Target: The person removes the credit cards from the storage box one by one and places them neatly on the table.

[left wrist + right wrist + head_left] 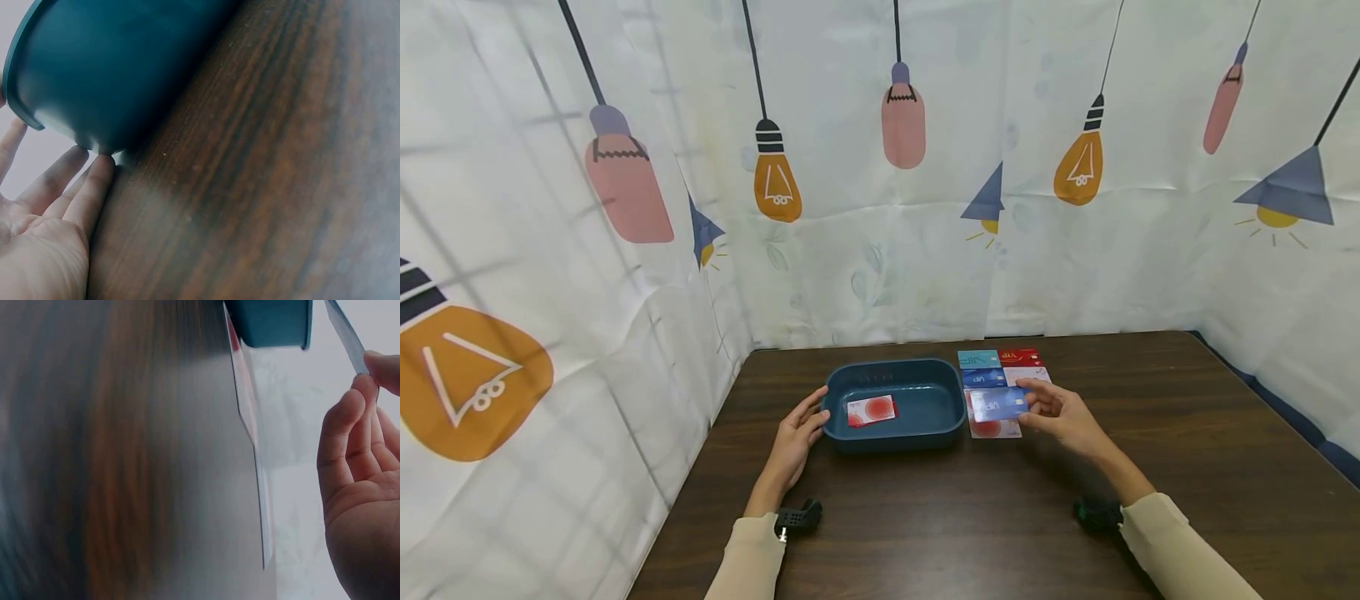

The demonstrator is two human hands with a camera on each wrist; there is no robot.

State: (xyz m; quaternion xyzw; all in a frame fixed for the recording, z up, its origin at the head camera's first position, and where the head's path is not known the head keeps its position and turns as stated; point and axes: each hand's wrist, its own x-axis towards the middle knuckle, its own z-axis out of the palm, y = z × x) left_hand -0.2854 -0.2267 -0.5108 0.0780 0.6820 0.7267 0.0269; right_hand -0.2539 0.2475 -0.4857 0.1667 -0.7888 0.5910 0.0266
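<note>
Blue plastic card point(997, 406), thin, stiff, light and likely slick, is pinched by its right edge in the right hand point(1063, 412), held just above the white-and-red card point(994, 428) on the dark wooden table point(1150, 433); edges seem the surest hold; the left hand point(797, 433) rests straight-fingered against the teal plastic tub point(895, 433) holding a red-and-white card point(871, 410); further cards point(1000, 363) lie beyond.
</note>
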